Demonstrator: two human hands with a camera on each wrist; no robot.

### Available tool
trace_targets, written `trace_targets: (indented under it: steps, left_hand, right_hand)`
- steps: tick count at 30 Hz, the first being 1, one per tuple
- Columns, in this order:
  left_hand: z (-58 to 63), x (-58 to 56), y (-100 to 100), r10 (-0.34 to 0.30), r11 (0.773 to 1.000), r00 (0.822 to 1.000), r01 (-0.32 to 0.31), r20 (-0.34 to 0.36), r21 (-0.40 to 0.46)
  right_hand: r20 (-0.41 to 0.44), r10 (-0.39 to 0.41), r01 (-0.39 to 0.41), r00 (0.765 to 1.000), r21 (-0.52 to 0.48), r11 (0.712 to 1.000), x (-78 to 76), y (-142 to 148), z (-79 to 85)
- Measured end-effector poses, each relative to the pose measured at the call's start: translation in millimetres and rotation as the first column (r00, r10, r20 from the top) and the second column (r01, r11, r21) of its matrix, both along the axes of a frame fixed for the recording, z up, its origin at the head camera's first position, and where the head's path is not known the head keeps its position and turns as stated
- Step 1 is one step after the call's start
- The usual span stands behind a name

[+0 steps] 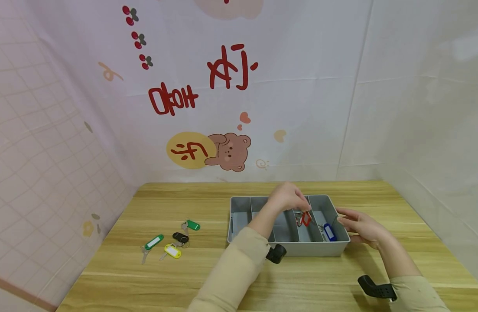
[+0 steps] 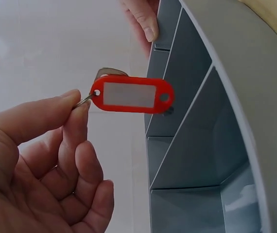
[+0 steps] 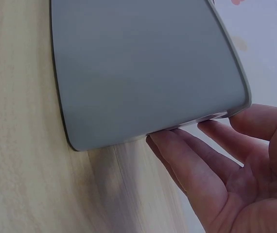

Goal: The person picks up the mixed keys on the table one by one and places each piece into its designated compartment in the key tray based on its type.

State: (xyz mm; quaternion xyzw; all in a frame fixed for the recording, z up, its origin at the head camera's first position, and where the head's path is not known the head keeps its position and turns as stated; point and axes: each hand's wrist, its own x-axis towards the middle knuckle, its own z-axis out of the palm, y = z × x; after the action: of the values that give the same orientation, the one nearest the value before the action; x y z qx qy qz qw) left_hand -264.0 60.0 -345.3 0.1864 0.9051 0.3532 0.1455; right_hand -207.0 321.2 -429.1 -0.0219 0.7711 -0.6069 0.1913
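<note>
A red key tag [image 2: 129, 94] with a white label hangs over the grey compartment tray [image 1: 313, 249]. My left hand [image 1: 287, 197] pinches its metal ring between thumb and forefinger, the other fingers loosely curled. Part of a key [image 2: 112, 72] shows behind the tag. At the tray's right end, my right hand [image 1: 365, 227] holds the wall, thumb at the rim and fingers against the outside. Inside the rightmost compartment lies a blue key tag [image 1: 330, 232] with its key. My left forearm hides part of the tray's middle.
Left of the tray, several tagged keys lie on the wooden table [image 1: 176, 286]: two green tags [image 1: 154, 242], a black tag [image 1: 180, 237] and a yellow tag [image 1: 173, 251]. A printed cloth [image 1: 301, 108] hangs behind the table.
</note>
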Motion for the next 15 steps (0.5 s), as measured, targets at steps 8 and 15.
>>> trace_targets:
  steps: [8, 15]
  left_hand:
    - [-4.2, 2.0, 7.2, 0.033, 0.996, 0.999, -0.03, 0.027, -0.09]
    - [-6.7, 2.8, 10.0, 0.047, 0.991, 0.998, -0.042, 0.031, -0.129]
  right_hand:
    - [-0.007, -0.004, 0.004, 1.0, 0.004, 1.0, 0.3, -0.3, -0.9]
    - [-0.009, 0.006, -0.006, 1.0, 0.001, 1.0, -0.5, 1.1, -1.1]
